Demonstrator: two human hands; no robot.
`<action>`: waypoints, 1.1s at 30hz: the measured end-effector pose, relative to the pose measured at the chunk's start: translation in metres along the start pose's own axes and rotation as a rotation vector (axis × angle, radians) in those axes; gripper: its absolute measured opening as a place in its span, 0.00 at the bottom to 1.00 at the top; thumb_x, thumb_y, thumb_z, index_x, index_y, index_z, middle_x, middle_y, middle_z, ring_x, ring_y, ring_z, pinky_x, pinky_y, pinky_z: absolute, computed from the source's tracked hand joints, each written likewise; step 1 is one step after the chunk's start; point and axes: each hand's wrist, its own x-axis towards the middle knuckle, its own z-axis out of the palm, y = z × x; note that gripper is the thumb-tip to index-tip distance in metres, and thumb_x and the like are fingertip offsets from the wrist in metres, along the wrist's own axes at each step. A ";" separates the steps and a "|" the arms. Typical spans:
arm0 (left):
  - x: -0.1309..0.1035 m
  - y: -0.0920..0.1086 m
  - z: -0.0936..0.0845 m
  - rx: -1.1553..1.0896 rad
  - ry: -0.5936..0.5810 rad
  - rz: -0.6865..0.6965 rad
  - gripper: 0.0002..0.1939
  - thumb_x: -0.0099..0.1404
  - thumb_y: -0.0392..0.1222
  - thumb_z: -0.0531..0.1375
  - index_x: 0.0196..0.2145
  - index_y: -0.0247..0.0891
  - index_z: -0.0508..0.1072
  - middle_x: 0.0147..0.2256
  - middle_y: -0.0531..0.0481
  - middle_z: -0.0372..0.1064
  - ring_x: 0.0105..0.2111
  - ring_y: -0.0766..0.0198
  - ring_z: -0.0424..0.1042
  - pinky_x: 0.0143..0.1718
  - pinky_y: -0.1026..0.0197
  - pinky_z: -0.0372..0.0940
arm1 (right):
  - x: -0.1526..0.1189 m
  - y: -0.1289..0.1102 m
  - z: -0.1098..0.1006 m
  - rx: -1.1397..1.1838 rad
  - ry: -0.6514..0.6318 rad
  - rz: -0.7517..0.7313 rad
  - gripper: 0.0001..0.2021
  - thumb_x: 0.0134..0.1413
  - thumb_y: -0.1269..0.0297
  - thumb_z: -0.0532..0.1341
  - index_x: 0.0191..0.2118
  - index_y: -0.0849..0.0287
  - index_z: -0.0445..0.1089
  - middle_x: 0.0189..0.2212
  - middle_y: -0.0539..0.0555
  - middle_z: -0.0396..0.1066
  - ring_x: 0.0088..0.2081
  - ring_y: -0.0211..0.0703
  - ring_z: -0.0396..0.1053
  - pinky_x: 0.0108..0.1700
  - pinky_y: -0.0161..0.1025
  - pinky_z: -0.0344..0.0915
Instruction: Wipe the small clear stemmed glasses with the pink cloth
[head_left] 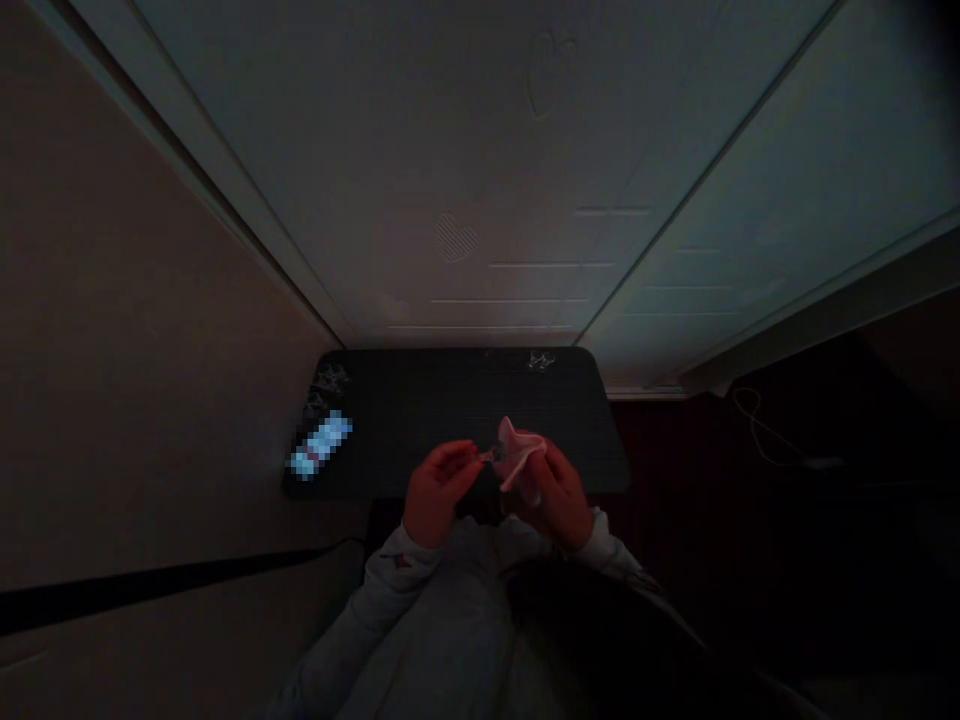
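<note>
Above the near edge of the dark table, my right hand is closed around a crumpled pink cloth, thin with a wavy edge. My left hand pinches a small, shiny clear piece between thumb and fingertips, right beside the cloth. Dim light hides the piece's exact kind, and I cannot tell whether it touches the cloth. Similar small clear pieces lie in a cluster at the table's back left, and a few more clear pieces sit at its back right edge.
A lit phone-like screen, blurred out, lies at the table's left edge. Pale panels with embossed hearts rise behind the table, and a wall stands on the left. A white cable trails at the right. The room is dark.
</note>
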 end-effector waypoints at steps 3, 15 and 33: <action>-0.002 0.002 0.002 -0.006 -0.030 -0.010 0.16 0.45 0.39 0.65 0.34 0.35 0.71 0.33 0.48 0.73 0.36 0.61 0.72 0.42 0.57 0.65 | 0.000 0.001 0.001 -0.161 -0.105 -0.100 0.14 0.56 0.58 0.51 0.46 0.55 0.65 0.47 0.56 0.65 0.47 0.45 0.63 0.48 0.43 0.59; -0.004 0.001 0.002 0.044 -0.105 -0.093 0.16 0.45 0.40 0.65 0.34 0.35 0.72 0.33 0.48 0.74 0.34 0.62 0.73 0.39 0.59 0.67 | -0.004 0.002 0.000 -0.289 -0.138 0.007 0.08 0.55 0.60 0.51 0.35 0.58 0.62 0.27 0.50 0.65 0.29 0.38 0.64 0.32 0.35 0.60; -0.004 -0.011 -0.006 0.405 -0.283 0.265 0.13 0.53 0.40 0.60 0.39 0.38 0.72 0.40 0.46 0.69 0.35 0.63 0.70 0.38 0.61 0.67 | 0.002 -0.006 -0.003 0.368 -0.251 0.470 0.14 0.46 0.52 0.59 0.29 0.60 0.65 0.23 0.49 0.64 0.24 0.35 0.60 0.26 0.33 0.56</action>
